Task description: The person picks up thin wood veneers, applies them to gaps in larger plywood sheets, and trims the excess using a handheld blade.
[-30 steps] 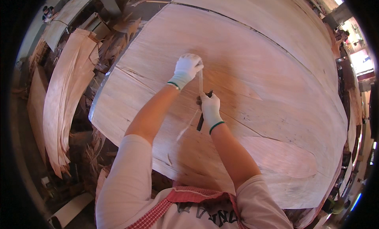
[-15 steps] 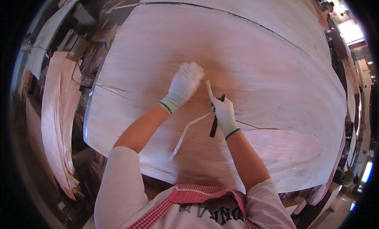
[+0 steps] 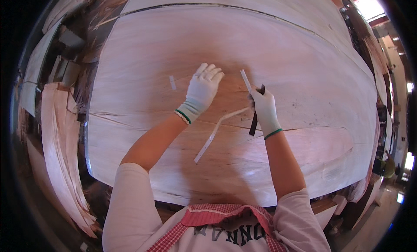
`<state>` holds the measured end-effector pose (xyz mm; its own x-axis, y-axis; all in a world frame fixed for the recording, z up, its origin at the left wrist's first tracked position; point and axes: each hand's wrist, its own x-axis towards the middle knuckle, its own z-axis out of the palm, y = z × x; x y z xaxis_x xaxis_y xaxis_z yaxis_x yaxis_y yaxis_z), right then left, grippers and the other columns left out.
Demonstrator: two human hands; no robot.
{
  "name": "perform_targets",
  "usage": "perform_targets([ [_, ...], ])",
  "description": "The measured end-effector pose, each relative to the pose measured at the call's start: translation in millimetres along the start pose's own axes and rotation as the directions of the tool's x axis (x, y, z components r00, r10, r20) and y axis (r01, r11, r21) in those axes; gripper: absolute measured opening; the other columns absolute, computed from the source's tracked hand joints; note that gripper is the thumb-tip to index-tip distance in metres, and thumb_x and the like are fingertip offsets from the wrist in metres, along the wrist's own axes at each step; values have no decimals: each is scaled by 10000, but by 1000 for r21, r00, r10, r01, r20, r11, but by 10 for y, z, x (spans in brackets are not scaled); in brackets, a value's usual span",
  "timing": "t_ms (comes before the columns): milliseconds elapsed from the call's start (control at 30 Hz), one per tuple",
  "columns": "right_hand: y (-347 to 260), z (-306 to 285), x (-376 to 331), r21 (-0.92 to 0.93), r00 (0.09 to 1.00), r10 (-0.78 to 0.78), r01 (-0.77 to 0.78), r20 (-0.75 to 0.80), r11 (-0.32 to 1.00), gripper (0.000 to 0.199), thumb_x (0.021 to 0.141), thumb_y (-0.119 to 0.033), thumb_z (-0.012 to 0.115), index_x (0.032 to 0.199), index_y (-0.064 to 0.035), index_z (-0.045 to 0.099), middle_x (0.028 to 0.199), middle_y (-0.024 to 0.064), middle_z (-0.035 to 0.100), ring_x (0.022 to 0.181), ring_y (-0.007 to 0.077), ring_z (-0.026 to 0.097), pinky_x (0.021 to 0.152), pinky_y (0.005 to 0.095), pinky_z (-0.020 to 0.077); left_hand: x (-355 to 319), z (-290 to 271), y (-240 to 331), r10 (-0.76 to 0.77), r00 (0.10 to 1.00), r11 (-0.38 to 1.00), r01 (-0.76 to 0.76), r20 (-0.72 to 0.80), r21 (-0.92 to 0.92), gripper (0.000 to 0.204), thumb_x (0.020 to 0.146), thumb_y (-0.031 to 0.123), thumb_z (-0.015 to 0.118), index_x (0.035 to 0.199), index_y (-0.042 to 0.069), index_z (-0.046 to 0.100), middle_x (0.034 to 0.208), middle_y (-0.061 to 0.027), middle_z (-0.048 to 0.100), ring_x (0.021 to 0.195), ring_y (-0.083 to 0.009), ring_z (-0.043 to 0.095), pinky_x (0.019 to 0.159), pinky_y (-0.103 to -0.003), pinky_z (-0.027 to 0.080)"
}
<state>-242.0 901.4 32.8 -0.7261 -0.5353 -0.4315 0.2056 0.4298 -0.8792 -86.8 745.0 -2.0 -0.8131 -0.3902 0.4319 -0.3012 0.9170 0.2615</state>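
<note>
A wide, pale sheet of wood veneer lies before me. My left hand, in a white knit glove with a green cuff, is over the middle of the sheet, fingers stretched out and holding nothing. To its left a short piece of white tape lies on the veneer. My right hand, gloved alike, grips a long white tape strip and a dark, flat, narrow tool. One tape end sticks up beyond the fingers; the rest trails bent toward me. Whether the tool has a blade I cannot tell.
A split runs across the sheet near an oval, paler veneer patch at right. Another sheet adjoins at the far side along a dark seam. Stacked veneer strips stand at left, with scraps and boards around them.
My left hand, blurred before, has come to show spread fingers. A short tape piece now shows left of it. My right hand has shifted right and farther away with the strip and tool.
</note>
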Motion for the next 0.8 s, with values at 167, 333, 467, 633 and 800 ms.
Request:
perform_targets([
  [167,436,-293,56,41,990,124,-122,-62,992,211,884,-217,647,854,-8,635,679,40,620,498,86,516,424,236,391,272,381,472,318,929,946,-297,191,-130,525,920,338,534,1358,61,448,1441,-113,424,1354,-251,376,1155,-398,256],
  [333,680,-792,446,-869,827,-556,330,77,369,213,859,-215,664,823,-12,607,679,92,642,516,147,584,479,307,456,393,518,681,390,814,910,-413,430,-44,617,963,447,451,1436,59,366,1509,-112,345,1397,-256,311,1173,-369,204],
  [467,-100,-866,-40,-402,982,-191,171,-10,899,184,891,-174,615,849,4,589,716,101,657,543,165,612,508,310,481,408,485,629,232,843,965,-134,485,-227,534,978,347,465,1418,55,387,1461,-110,404,1377,-268,346,1163,-384,225],
  [633,-144,-760,-1192,-309,933,-358,332,-29,891,71,910,-88,612,942,-34,578,722,99,638,628,137,627,576,308,504,165,-694,1292,-68,865,120,501,497,-857,190,918,76,576,1099,18,593,1108,-62,611,1150,-178,527,1013,-334,407],
  [800,-349,-554,-2334,8,888,-361,375,284,927,208,913,-16,587,1118,-13,548,789,53,630,660,78,581,601,226,483,-551,-1813,1555,-287,864,243,482,413,-842,144,891,25,629,1032,33,604,944,-34,634,885,-83,591,781,-239,488],
])
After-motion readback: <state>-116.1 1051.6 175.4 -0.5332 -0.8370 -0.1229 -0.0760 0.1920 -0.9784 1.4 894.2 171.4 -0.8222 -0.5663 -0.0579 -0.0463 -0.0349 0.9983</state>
